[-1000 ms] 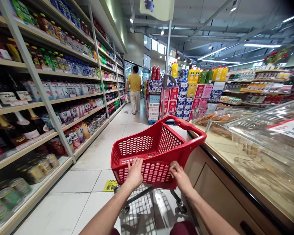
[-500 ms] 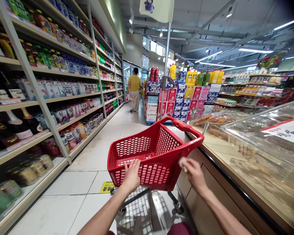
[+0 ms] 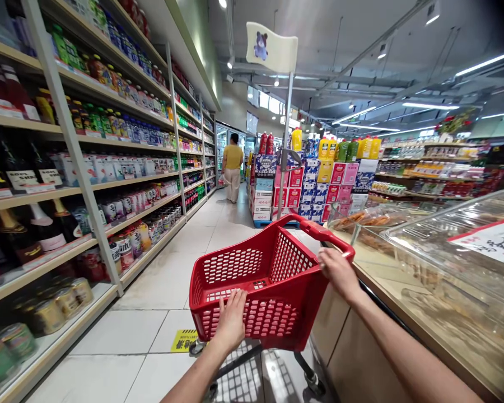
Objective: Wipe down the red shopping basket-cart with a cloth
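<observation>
A red plastic shopping cart (image 3: 258, 313) with perforated sides stands side-on in front of me. My left hand (image 3: 232, 322) rests on its near rim, fingers hooked over the top edge and thumb on the outside. At the cart's right end, my right hand (image 3: 339, 273) is closed on the near side of the frame, just below the red push handle (image 3: 325, 234). Its fingertips are partly hidden, and I cannot tell whether anything small is also in them.
Shelves (image 3: 130, 176) of bottles and cans line the left. A glass-sided food counter (image 3: 403, 268) runs close on the right. Ahead are stacked drink cartons (image 3: 294, 187), a flag on a pole (image 3: 273, 47) and a person in yellow (image 3: 233, 159). A yellow floor sign (image 3: 182, 340) lies by the cart.
My right hand has moved up and right from beside the cart's side to the frame by the handle. My left hand stays on the rim. The view has tilted up slightly.
</observation>
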{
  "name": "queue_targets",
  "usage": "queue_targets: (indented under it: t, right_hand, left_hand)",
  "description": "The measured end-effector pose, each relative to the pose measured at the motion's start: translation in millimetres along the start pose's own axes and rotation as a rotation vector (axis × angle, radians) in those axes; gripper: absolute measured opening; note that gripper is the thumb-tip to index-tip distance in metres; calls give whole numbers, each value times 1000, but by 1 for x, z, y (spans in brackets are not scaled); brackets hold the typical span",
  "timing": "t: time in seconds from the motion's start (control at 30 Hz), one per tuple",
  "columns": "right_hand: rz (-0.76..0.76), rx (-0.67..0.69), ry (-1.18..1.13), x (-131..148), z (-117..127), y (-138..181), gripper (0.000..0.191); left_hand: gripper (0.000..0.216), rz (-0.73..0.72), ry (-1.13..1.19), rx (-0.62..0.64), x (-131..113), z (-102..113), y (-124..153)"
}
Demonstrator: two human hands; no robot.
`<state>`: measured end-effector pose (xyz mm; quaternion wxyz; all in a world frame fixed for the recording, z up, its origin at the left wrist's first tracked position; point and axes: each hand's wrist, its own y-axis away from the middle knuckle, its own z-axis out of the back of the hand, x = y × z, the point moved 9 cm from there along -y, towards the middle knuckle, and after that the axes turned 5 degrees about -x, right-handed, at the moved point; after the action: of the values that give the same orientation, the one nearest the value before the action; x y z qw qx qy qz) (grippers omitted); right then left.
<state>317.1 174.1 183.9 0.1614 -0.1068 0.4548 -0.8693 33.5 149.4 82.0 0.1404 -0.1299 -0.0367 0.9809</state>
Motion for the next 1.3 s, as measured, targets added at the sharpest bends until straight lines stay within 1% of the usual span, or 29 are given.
queue_targets:
  t: [0.03,0.07,0.1,0.13,0.17,0.23,0.27,0.3,0.33,0.4,0.43,0.47,0.5,0.6,0.63,0.67,0.7,0.8,0.83,0.9,0.97,1.0,1.03,1.07,1.13,1.17,1.2,1.23,1.3]
  right_hand:
    - [-69,-38,48,-19,8,-3,28]
    - [-112,-62,79,-29,14,-5,28]
    - [-128,-69,90,-32,15,-6,29]
    - [-107,-57,79,-25,13,-4,29]
    - [-48,-26,52,-12,7,-2,30]
    - [107,45,-15,18,-5,6,31]
    - [162,65,-38,26,-7,9,31]
    - [179,64,-41,26,-5,11,31]
    - [147,38,-16,18,1,9,30]
    - [0,-47,81,-6,16,5,30]
    - [-50,-74,115,-13,21,4,31]
    - [-62,-80,122,-12,20,5,31]
    - [-29,-61,98,-2,14,7,32]
    - [207,50,-41,46,-12,19,35]
    - [255,64,-61,54,-17,23,35]
    - [265,55,-57,54,-18,24,34]
    - [233,23,-31,47,-15,23,33]
    - [26,-105,76,14,1,19,34]
    - [-5,-114,80,12,1,20,34]
    - [47,-64,17,28,-10,25,36]
    - [181,26,-72,53,-25,33,38]
    - [225,55,-92,58,-28,36,39]
    - [230,57,-87,56,-27,36,38]
    - [194,30,-58,47,-22,34,37]
    - [46,-75,35,17,-5,27,35]
    - [-21,-117,71,6,2,24,36]
    - [-56,-133,83,2,5,23,36]
    - [-48,-119,68,6,3,22,38]
    - [78,-22,-22,32,-13,24,40]
  left_hand:
    - [84,1,-7,3,0,0,1]
    - [85,0,-16,6,0,-1,1]
    - [85,-1,-24,7,-1,-1,2]
    - [86,-3,-30,8,-1,-1,2]
    - [86,-5,-33,9,0,-1,2]
    - [86,-14,-34,7,2,0,3]
    - [86,-22,-31,7,3,1,3]
    - [86,-33,-28,7,3,1,4]
    - [85,-44,-24,8,4,2,5]
    - [85,-59,-15,10,5,3,7]
    - [85,-62,-11,11,5,3,8]
    - [85,-64,-8,10,6,4,8]
    - [85,-66,-6,11,6,4,9]
    - [85,-78,-4,26,6,5,10]
    - [85,-82,-6,34,6,5,10]
    - [85,-87,-6,41,6,5,10]
    - [85,-90,-7,46,5,5,11]
    - [86,-87,-12,41,4,5,12]
    - [86,-84,-14,36,3,4,12]
    - [86,-84,-21,26,3,2,11]
    - [86,-96,-29,16,4,1,12]
    - [86,-93,-31,9,5,1,12]
    - [86,-80,-33,-1,8,2,13]
    - [85,-59,-36,-15,11,4,14]
    - [83,-21,-50,-47,16,7,16]
    - [82,-5,-61,-61,18,8,18]
    - [82,6,-72,-70,19,8,19]
    - [82,12,-81,-73,19,8,19]
    - [82,5,-91,-74,19,9,19]
